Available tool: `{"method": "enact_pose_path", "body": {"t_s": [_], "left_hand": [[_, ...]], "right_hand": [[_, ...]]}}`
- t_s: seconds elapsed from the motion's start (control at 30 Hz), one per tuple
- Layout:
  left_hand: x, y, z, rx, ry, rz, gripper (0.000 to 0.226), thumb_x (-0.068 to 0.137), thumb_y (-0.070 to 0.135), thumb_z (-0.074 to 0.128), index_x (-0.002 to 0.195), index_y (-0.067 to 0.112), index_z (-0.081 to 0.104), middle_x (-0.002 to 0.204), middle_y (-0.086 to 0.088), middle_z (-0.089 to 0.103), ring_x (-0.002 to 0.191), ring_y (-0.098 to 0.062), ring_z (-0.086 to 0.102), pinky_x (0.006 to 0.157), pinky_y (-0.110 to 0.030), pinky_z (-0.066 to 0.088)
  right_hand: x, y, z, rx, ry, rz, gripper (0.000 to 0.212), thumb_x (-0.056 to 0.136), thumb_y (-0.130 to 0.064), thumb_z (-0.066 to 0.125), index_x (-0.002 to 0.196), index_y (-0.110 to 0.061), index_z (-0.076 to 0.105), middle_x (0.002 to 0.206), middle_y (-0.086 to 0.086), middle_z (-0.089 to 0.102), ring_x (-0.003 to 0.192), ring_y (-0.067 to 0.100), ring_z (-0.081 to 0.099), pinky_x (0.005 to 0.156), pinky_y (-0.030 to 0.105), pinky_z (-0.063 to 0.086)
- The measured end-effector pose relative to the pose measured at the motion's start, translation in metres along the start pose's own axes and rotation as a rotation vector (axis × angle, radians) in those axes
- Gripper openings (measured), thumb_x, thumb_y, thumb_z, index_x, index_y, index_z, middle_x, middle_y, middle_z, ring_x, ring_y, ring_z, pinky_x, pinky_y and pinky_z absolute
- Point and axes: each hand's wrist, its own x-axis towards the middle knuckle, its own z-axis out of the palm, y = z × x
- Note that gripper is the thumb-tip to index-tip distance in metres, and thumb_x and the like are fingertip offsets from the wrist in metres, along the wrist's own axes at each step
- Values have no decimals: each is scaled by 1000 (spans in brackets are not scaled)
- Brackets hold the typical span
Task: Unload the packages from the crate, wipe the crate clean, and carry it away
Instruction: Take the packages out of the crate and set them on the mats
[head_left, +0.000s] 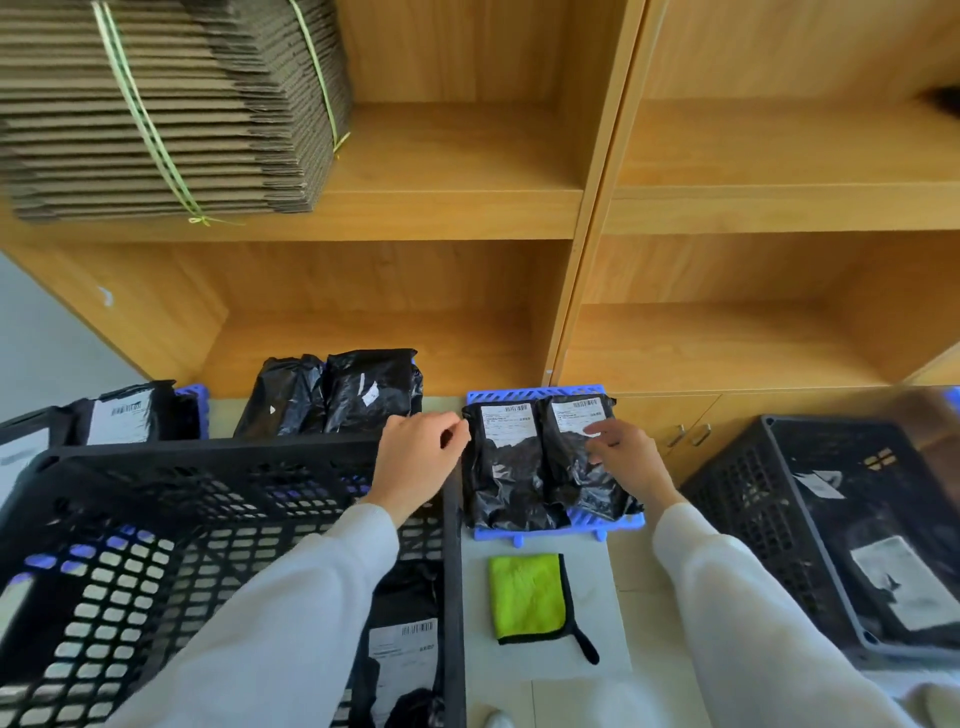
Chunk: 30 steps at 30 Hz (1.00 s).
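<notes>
A black lattice crate (156, 499) stands at lower left with a labelled black package (402, 660) still in its near right corner. Two black packages (506, 467) (571, 462) lie side by side on a blue slatted pallet (608, 519). My left hand (421, 457) hovers over the crate's far right corner beside the left package, fingers loosely curled, holding nothing. My right hand (623, 457) rests on the right package with fingers spread. A green and black cloth (530, 597) lies on the floor below the pallet.
More black packages (337, 395) sit behind the crate, others (124, 415) at far left. A second dark crate (831, 519) with packages stands at right. Wooden shelving (571, 218) rises ahead, holding bundled flat cardboard (166, 104).
</notes>
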Motion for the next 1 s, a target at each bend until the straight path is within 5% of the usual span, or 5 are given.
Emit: {"method": "enact_pose_path", "body": {"t_s": [0.13,0.2,0.3,0.73,1.0], "left_hand": [[-16,-20,-29,-159,-142,154,28,106,26,49,119,30,73,129,17,68,102,4,63,102,-28,48],[-29,-30,-44,-197,-123,137,31,106,18,48,118,29,74,138,16,63,62,2,58,68,-13,49],[-50,-49,-59,-256,-79,108,33,104,12,48,109,27,76,130,14,68,40,-11,43,48,-14,39],[-145,-138,-69,-676,-228,-209,37,105,7,43,96,25,74,98,18,75,87,-8,71,76,-23,56],[-155,-175,-36,-595,-471,-409,22,103,13,48,112,22,66,106,1,71,90,-14,65,79,-28,52]], "right_hand": [[-33,-38,13,79,-4,-67,15,97,-13,60,108,-18,69,85,-4,76,72,11,73,62,27,57],[-53,-59,24,134,-12,-93,16,99,-12,57,106,-18,69,87,-2,76,68,12,72,60,25,54],[-85,-90,41,222,-21,-123,16,100,-13,56,109,-17,69,88,1,77,62,18,71,53,27,54],[-178,-190,141,273,-221,-243,20,104,-18,55,123,-24,58,92,7,77,68,32,74,59,36,61],[-162,-166,219,-28,-434,160,37,98,-33,58,132,-22,48,105,7,72,77,22,72,67,33,53]]}}
